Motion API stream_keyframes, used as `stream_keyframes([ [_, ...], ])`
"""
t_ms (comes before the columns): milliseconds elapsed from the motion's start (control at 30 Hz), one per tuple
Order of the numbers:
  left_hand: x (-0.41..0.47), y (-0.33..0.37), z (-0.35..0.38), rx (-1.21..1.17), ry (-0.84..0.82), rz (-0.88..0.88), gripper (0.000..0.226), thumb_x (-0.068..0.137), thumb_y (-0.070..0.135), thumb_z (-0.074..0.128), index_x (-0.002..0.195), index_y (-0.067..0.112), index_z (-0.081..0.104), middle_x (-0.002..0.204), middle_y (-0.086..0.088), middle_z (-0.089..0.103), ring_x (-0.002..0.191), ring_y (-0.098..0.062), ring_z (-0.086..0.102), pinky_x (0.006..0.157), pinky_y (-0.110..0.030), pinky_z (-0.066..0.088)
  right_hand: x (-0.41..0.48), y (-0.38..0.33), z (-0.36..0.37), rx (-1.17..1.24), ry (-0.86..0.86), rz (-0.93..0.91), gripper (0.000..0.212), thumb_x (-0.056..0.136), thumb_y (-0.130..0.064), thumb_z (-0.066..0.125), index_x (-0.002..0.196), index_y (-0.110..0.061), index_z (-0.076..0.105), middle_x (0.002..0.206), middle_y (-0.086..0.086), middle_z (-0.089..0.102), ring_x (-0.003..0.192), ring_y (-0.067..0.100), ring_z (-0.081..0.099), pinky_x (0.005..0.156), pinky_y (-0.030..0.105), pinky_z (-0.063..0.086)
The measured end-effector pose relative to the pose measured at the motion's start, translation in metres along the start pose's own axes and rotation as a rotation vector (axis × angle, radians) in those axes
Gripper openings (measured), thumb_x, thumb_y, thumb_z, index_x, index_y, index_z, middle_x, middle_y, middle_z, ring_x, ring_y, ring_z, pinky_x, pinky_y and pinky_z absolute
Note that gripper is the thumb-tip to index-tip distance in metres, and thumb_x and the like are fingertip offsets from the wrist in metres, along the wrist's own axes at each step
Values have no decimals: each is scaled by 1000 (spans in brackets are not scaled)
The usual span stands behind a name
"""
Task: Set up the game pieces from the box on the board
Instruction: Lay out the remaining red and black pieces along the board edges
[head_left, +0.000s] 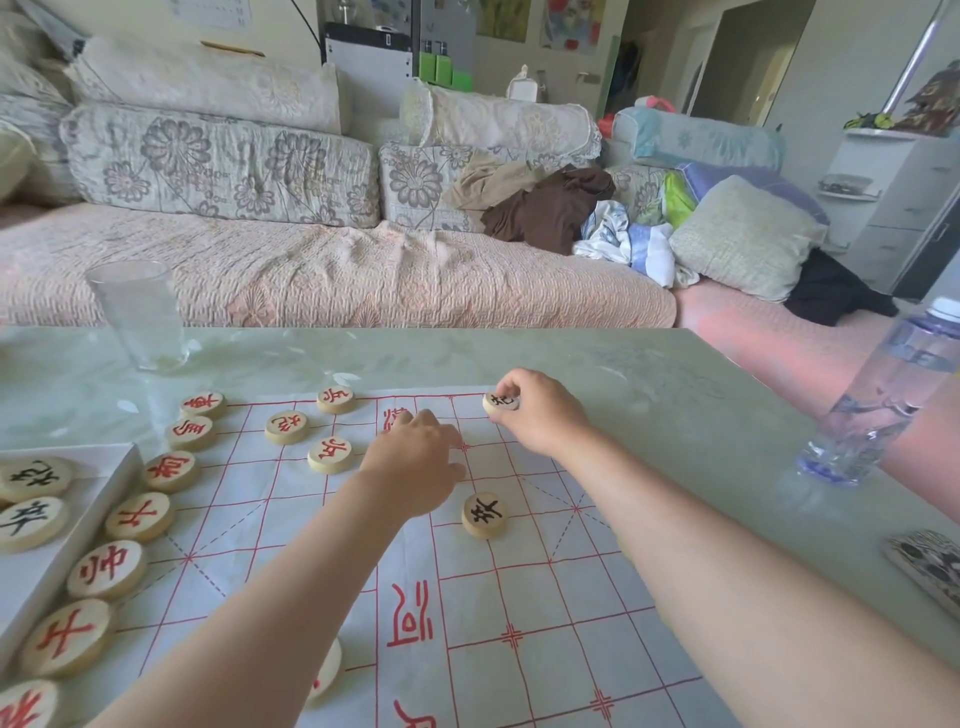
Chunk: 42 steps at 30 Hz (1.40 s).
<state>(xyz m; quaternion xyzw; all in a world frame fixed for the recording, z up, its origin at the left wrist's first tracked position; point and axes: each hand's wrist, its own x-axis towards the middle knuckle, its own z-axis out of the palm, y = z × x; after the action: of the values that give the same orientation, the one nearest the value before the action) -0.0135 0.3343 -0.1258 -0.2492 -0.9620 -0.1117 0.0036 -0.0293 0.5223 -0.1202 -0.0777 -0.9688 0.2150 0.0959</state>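
We list, nearest first. Board (519, 613): a pale sheet printed with a red grid and red characters down its middle, lying flat on the green tabletop (649, 395). Red pieces (106, 569): round pale wooden discs with red characters, face up, ranged in a column along the board's left edge, from the near corner to the far one. Box (67, 545): a white tray just left of that column, holding at least two discs with black characters (32, 522). One partly hidden disc (327, 670) lies under our left forearm.

Black piece (484, 514): a disc with a black character, flat on the grid, between our two forearms. Left hand (415, 467): palm down over the board's middle, fingers curled toward the sheet; we cannot tell whether they hold anything. Three red-marked discs (330, 454) lie on the grid just left of this hand.

Right hand (540, 410): at the board's far edge, fingers pinched on a black-marked disc (501, 402), tilted with its face toward us; whether it touches the sheet we cannot tell.

Off the board: a patterned flat thing (930, 571) at the right edge of the tabletop, a plastic bottle (883, 395) on the right, an empty glass (137, 312) at the far left. Beyond the tabletop: a sofa (311, 270) with cushions and loose clothes.
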Motion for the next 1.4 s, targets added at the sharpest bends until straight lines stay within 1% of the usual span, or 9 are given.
stream_keyframes([
  [233,-1,-3,0,-30,0,4,40,94,41,51,133,31,51,133,-2,46,127,-23,37,99,-39,41,-4,-11,1,-81,-36,30,13,81,-52,61,88,-41,60,113,-11,53,102,19,58,92,36,46],
  [333,-3,-5,-3,-87,42,-11,38,93,39,52,130,29,53,130,-1,48,125,-22,38,99,-39,42,-10,-20,-4,-54,-25,-10,11,86,-40,62,96,-37,63,113,-8,52,99,19,57,79,29,41],
  [600,-42,-40,-44,-272,252,-135,20,88,29,59,106,24,67,105,-3,59,105,-24,54,90,-33,44,-40,-89,-10,212,-80,-153,13,85,-27,67,97,-27,68,97,-8,65,94,14,61,85,28,50],
  [700,-72,-63,-67,-254,289,-196,20,87,27,60,106,23,66,97,0,56,96,-21,56,79,-28,41,-59,-126,-6,286,-110,-209,12,84,-25,68,96,-26,70,92,-8,69,83,12,63,75,25,51],
  [800,-109,-93,-86,-241,328,-273,19,87,28,60,105,23,65,97,0,56,95,-21,56,80,-29,42,-83,-168,7,358,-168,-267,10,86,-26,68,96,-26,69,91,-8,68,72,6,61,59,17,44],
  [933,-164,-143,-100,-171,270,-400,26,89,31,57,112,24,63,107,-4,58,94,-21,55,85,-32,44,-112,-227,34,349,-253,-347,17,87,-25,66,104,-24,69,98,-5,69,89,14,62,74,24,46],
  [1067,-218,-190,-104,-97,333,-456,25,85,22,58,109,24,66,113,-1,61,108,-28,54,94,-35,42,-130,-286,58,240,-296,-484,22,88,-24,62,109,-27,68,101,-8,67,94,15,61,82,29,51],
  [1200,-256,-226,-98,-79,336,-489,14,84,22,52,89,23,65,101,1,65,100,-28,58,85,-37,48,-137,-327,86,74,-307,-560,26,90,-28,63,115,-32,64,115,-7,64,105,17,59,87,32,49],
  [1400,-285,-248,-92,-195,251,-527,12,87,23,59,92,22,70,94,3,67,91,-19,59,81,-32,50,-133,-358,119,-146,-191,-606,29,92,-35,55,120,-30,59,131,0,60,122,26,50,102,39,36],
])
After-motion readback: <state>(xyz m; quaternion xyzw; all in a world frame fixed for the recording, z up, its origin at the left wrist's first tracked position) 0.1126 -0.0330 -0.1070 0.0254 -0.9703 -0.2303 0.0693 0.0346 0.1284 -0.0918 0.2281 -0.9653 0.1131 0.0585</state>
